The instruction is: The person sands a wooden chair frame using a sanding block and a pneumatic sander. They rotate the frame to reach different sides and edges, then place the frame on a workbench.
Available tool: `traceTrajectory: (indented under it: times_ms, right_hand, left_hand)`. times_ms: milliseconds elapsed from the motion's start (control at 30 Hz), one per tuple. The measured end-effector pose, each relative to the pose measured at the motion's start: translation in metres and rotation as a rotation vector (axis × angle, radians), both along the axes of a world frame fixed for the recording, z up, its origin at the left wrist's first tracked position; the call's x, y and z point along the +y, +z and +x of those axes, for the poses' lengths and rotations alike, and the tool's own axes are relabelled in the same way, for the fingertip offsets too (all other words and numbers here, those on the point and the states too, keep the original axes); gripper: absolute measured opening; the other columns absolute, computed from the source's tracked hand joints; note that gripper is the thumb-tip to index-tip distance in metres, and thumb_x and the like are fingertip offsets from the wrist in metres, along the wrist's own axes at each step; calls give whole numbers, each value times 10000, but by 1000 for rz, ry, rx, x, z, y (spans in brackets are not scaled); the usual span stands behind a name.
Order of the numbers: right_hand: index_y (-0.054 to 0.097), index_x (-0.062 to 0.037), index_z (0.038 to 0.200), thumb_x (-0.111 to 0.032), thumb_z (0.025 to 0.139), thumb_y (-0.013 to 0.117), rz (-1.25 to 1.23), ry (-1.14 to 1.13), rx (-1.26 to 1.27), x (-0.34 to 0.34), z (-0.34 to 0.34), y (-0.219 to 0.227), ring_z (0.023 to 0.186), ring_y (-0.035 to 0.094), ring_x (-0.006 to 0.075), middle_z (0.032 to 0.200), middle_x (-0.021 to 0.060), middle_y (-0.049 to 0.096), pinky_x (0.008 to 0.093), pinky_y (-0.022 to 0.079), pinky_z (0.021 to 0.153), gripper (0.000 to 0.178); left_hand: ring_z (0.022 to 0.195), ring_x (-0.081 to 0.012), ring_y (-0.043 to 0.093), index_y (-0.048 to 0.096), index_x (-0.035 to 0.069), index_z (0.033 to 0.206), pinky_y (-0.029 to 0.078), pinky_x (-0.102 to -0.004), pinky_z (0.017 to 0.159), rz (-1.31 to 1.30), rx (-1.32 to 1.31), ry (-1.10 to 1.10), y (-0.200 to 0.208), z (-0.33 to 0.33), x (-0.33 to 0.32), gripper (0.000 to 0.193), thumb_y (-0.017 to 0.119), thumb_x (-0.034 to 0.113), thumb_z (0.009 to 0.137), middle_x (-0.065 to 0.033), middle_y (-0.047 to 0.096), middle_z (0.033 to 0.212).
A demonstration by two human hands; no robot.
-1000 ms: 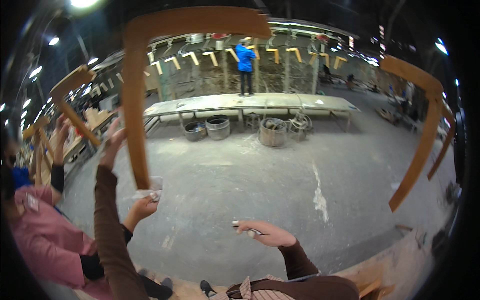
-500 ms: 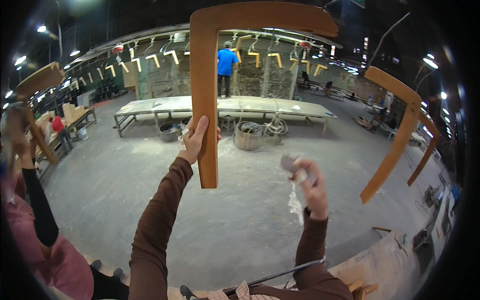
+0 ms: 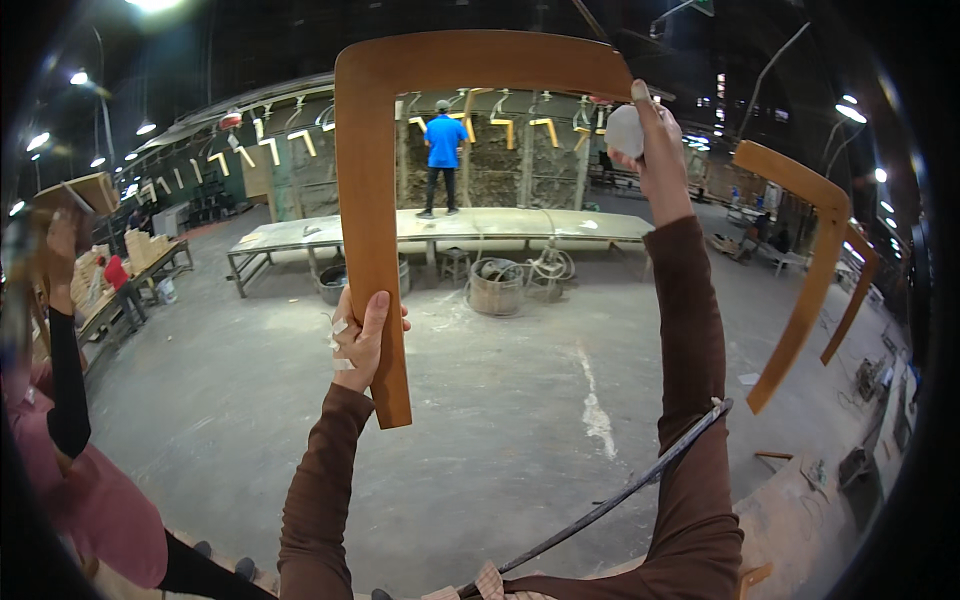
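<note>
A brown L-shaped wooden piece [image 3: 368, 250], like a bent chair part, hangs in front of me with its long leg down. My left hand [image 3: 362, 338], with strips of white tape on it, is wrapped round the lower part of that leg. Up at the far right end of the top bar is my right hand [image 3: 655, 140]. Its fingers hold a pale grey flat pad [image 3: 625, 132], perhaps a sanding pad. The thumb lies against or right beside the bar's end; actual contact is hard to tell.
Another bent wooden piece [image 3: 810, 270] hangs to the right. A co-worker in pink [image 3: 100, 510] stands close on my left, arm raised. Across the floor, a person in blue [image 3: 442, 140] stands on a long low table [image 3: 520, 224]. A dark hose [image 3: 600, 510] crosses by my right arm.
My right hand has risen with the grey pad from low in front to the end of the top bar. The wooden piece and my left hand have shifted left and down in view.
</note>
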State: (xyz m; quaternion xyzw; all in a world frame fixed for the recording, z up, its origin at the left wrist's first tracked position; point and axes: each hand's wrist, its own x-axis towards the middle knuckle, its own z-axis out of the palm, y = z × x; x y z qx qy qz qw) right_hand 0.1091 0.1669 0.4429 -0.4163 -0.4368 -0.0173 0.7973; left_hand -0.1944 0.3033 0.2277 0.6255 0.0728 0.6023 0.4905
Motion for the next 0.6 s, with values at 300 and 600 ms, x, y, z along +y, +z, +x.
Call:
traceTrajectory:
  times_ms: [300, 600]
  right_hand:
    - [514, -131, 1164, -382, 747, 771, 165, 650, 329, 81, -45, 0, 1018, 524, 347, 1132, 152, 525, 524, 472, 749, 550]
    - [513, -124, 1106, -348, 670, 828, 133, 777, 271, 106, -121, -20, 958, 548, 285, 1033, 93, 535, 467, 503, 684, 583]
  left_hand:
    - [684, -147, 612, 468, 26, 1016, 526, -280, 607, 57, 45, 190, -4, -54, -6, 377, 595, 363, 906, -85, 590, 836]
    - [677, -158, 615, 469, 29, 1043, 514, -281, 600, 57, 91, 255, -4, -53, -11, 331, 580, 316, 920, -92, 601, 823]
